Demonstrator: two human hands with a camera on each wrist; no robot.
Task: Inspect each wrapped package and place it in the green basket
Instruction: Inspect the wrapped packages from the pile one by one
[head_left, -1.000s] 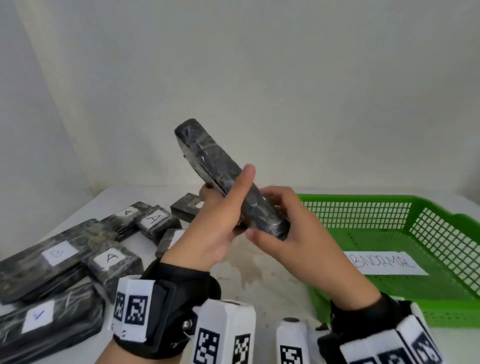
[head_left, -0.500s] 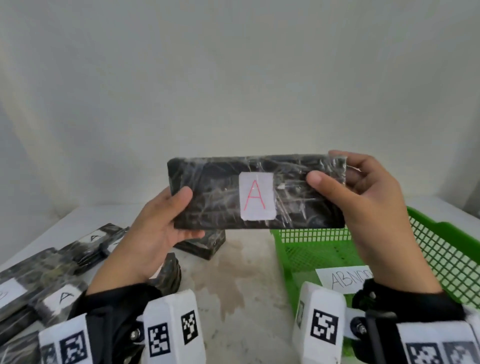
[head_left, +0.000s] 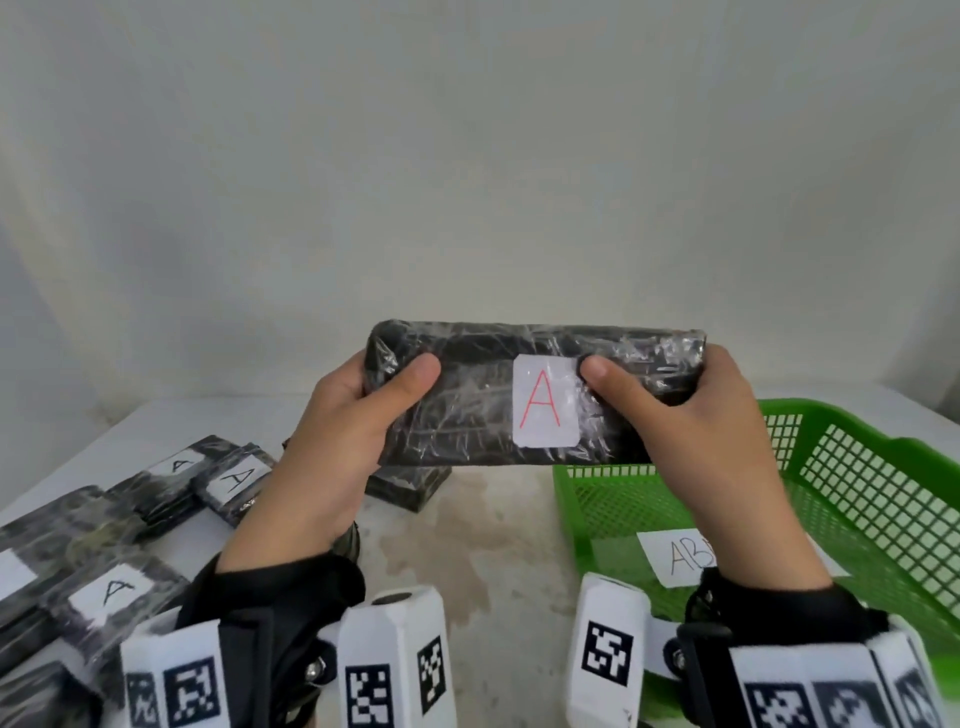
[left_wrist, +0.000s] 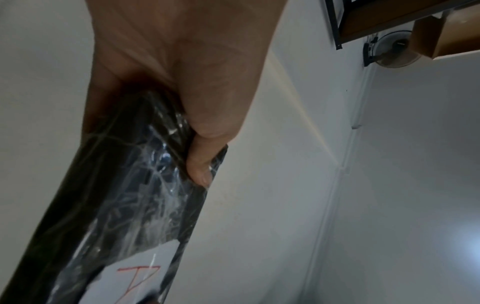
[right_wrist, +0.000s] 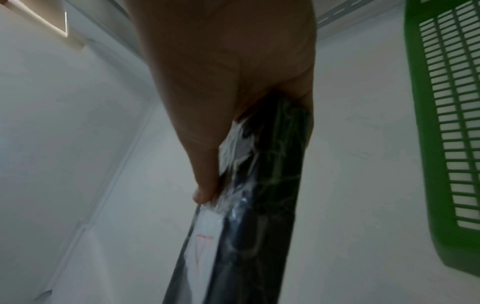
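Black film-wrapped package (head_left: 467, 410), white label (head_left: 545, 401) reading red "A", is gripped endwise by left hand (head_left: 337, 441) and right hand (head_left: 711, 441).

Glossy crinkled plastic film over the dark package (head_left: 467, 415), matt paper label (head_left: 544, 408), green plastic lattice basket (head_left: 857, 499).

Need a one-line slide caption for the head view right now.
Both hands, left and right, hold a wrapped package labelled A above the green basket.

Head view soft, evenly lit; wrist views dim, blurred.
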